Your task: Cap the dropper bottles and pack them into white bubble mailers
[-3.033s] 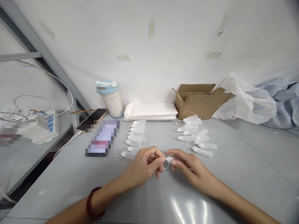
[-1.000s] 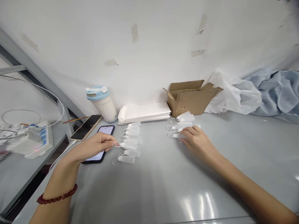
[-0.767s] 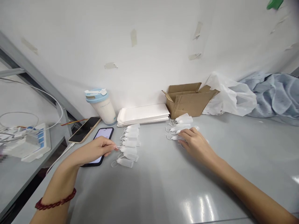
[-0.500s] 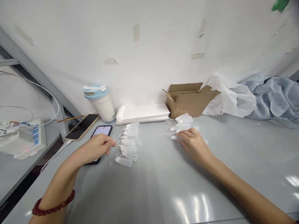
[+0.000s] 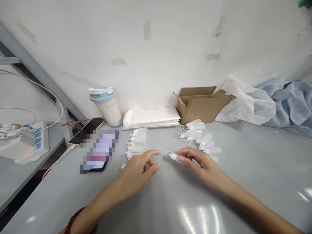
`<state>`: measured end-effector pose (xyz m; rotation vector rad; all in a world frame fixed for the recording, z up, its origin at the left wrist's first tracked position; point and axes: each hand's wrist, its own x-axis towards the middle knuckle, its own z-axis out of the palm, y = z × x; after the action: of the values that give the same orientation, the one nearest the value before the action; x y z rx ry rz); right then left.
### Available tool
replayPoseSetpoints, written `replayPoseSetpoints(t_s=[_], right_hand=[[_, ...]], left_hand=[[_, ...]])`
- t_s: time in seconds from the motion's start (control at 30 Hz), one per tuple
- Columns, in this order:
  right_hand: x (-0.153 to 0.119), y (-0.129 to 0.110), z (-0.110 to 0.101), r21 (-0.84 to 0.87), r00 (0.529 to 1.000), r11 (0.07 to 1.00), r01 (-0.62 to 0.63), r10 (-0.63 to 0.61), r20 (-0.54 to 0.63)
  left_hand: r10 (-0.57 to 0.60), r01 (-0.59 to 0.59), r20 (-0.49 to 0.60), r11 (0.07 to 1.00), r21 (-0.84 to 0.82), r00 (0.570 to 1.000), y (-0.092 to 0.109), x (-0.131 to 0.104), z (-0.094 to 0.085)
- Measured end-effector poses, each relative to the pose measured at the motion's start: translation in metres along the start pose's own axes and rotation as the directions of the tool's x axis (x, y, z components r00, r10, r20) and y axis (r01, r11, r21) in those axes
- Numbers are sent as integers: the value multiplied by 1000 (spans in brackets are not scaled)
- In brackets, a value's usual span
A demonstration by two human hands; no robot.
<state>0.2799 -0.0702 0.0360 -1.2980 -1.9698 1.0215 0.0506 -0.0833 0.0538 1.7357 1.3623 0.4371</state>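
R hand (image 5: 201,165) hides btl (image 5: 173,156) base; L hand (image 5: 137,170) part-covers btl row (image 5: 137,139)

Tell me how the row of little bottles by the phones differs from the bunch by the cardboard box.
The row of bottles looks straight, while the bunch of bottles is loose, some slanting. The row is narrow; the bunch spreads wider. The row lies beside the blurred phone, the bunch in front of the cardboard box. Both are small whitish bottles with thin cords, lying on the gray table.

Bright glare streaks across tabletop (image 5: 141,211)
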Motion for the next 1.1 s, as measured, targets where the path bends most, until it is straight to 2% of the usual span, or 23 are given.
replayPoseSetpoints(t_s=[0.27, 0.47, 0.6, 0.8, 0.9, 1.1], right_hand=[[-2, -3, 2, 255, 993, 964, -70, 43, 108], [-4, -4, 3, 227, 992, 972, -54, 26, 126], [-4, -4, 2, 239, 992, 970, -50, 21, 121], [-4, -4, 2, 245, 994, 968, -53, 28, 102], [-4, -4, 1, 247, 996, 968, -50, 28, 89], [-5, -4, 3, 291, 994, 955, -57, 26, 111]], left_hand=[[11, -12, -8, 1000, -26, 1000, -1, 3, 6], [-33, 38, 27, 982, -187, 999, 5, 2, 5], [-15, 34, 69, 958, -284, 997, 4, 2, 2], [-87, 97, 44, 944, -317, 995, 3, 6, -1], [-80, 93, 50, 934, -345, 996, 3, 6, -1], [-98, 134, 95, 845, -519, 991, 3, 6, 3]])
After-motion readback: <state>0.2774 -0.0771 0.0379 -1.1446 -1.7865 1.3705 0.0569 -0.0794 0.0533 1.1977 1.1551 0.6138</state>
